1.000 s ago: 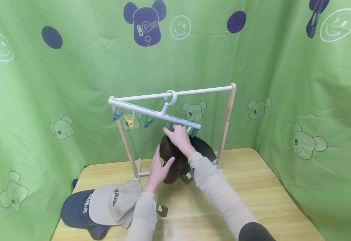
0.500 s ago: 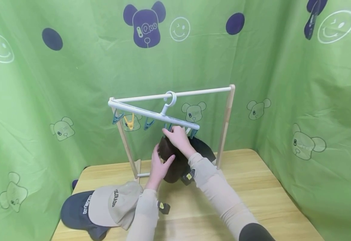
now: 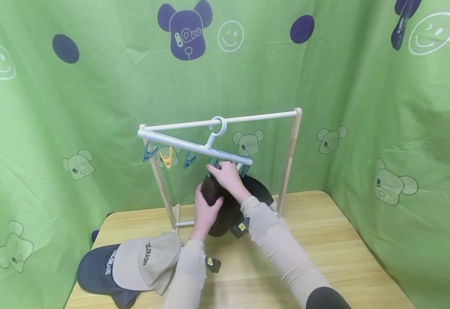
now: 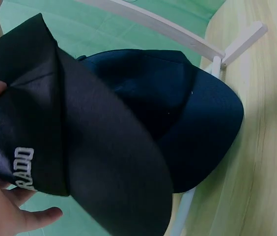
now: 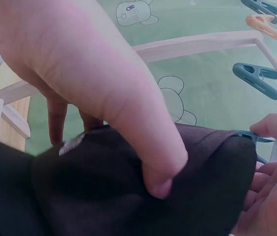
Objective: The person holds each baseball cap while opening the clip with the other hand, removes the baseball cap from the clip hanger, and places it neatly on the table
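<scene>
Gripping with left hand (image 3: 205, 213), between thumb and fingers, the dark brown cloth cap with white letters (image 4: 111, 142), at 6 o'clock from the hook of the white plastic hanger (image 3: 188, 146). Probably held so to carry its weight and keep its upper edge close to the hanger. With right hand (image 3: 229, 177), pinching the teal-blue plastic clip (image 5: 244, 132) at that edge; cannot tell whether biting the cloth. Hooked over the slim white rail (image 3: 261, 117), and sloping toward 4 o'clock, perhaps from the load on that side, also with a dark navy cloth cap (image 4: 205, 113) at 2 o'clock from the held one. At 8 o'clock, laid overlapping on the wood-grain surface (image 3: 325, 253), beige cloth cap (image 3: 130, 266) and blue-grey cloth cap (image 3: 93, 272), apparently to save space.
</scene>
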Tool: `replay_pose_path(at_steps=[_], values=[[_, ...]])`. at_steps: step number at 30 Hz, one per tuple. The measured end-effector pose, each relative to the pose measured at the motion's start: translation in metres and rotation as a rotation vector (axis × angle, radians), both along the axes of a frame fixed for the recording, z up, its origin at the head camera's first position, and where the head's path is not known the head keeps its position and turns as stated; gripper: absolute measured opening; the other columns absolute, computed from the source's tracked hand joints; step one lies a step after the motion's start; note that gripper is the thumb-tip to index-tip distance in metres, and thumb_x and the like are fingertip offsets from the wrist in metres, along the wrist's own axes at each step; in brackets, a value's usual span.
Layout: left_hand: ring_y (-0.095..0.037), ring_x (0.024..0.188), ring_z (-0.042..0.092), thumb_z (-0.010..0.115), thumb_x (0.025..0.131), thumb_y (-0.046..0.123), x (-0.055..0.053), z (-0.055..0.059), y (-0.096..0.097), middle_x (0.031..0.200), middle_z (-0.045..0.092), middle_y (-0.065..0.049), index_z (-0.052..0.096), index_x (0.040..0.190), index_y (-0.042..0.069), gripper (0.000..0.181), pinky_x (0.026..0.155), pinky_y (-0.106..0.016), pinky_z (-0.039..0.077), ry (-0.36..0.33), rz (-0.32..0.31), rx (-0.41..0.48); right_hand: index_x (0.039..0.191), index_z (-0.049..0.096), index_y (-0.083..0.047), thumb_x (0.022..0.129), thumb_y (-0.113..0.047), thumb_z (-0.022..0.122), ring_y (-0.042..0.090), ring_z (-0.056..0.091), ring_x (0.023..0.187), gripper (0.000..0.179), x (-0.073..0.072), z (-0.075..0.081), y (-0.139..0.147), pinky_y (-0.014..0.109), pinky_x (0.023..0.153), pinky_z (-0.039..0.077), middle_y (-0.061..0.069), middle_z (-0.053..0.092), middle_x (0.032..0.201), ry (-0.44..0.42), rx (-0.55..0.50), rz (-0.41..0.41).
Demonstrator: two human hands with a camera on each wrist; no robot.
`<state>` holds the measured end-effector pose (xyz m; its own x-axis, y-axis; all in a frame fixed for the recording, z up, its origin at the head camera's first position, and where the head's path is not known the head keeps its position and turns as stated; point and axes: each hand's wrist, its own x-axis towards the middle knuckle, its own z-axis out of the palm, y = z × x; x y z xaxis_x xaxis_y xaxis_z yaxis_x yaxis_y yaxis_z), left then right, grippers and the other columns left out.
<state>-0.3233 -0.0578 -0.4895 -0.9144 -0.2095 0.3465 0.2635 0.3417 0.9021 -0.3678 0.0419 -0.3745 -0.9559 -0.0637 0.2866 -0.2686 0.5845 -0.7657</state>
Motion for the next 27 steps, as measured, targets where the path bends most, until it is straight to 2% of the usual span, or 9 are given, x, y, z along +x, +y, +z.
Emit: replay_pose_path(at_steps=[7,15,22,27], values=[[-0.035,0.121,0.052,0.071,0.079,0.022,-0.002,-0.004,-0.004,0.134,0.048,-0.022,0.038,0.138,0.000,0.071,0.107,-0.048,0.042,0.027,0.098,-0.018,0.058,0.041,-0.014,0.090,-0.039,0.061,0.014,0.038,0.053,0.045,-0.001,-0.001,0.000,0.024,0.049,0.031,-0.003,0.037,0.054,0.019,0.000,-0.001],[-0.033,0.116,0.053,0.069,0.080,0.020,0.003,-0.006,-0.007,0.130,0.051,-0.019,0.044,0.135,0.002,0.063,0.103,-0.047,0.045,0.049,0.132,-0.063,0.058,0.039,-0.014,0.087,-0.036,0.061,0.014,0.036,0.052,0.043,-0.005,-0.006,0.002,0.024,0.048,0.029,-0.004,0.036,0.054,0.040,0.000,-0.014],[-0.032,0.110,0.056,0.067,0.083,0.020,0.010,-0.007,-0.007,0.122,0.056,-0.017,0.049,0.131,0.005,0.054,0.096,-0.046,0.048,0.080,0.182,-0.128,0.067,0.044,-0.014,0.083,-0.034,0.063,0.017,0.042,0.057,0.032,-0.005,-0.008,0.003,0.025,0.051,0.032,-0.001,0.044,0.061,0.077,0.002,-0.040],[-0.034,0.110,0.056,0.066,0.086,0.021,0.011,-0.007,-0.007,0.119,0.059,-0.018,0.053,0.129,0.003,0.048,0.095,-0.047,0.047,0.107,0.197,-0.189,0.062,0.042,-0.015,0.086,-0.042,0.064,0.016,0.040,0.054,0.043,-0.005,-0.009,0.003,0.025,0.049,0.031,-0.002,0.041,0.057,0.119,-0.017,-0.058]])
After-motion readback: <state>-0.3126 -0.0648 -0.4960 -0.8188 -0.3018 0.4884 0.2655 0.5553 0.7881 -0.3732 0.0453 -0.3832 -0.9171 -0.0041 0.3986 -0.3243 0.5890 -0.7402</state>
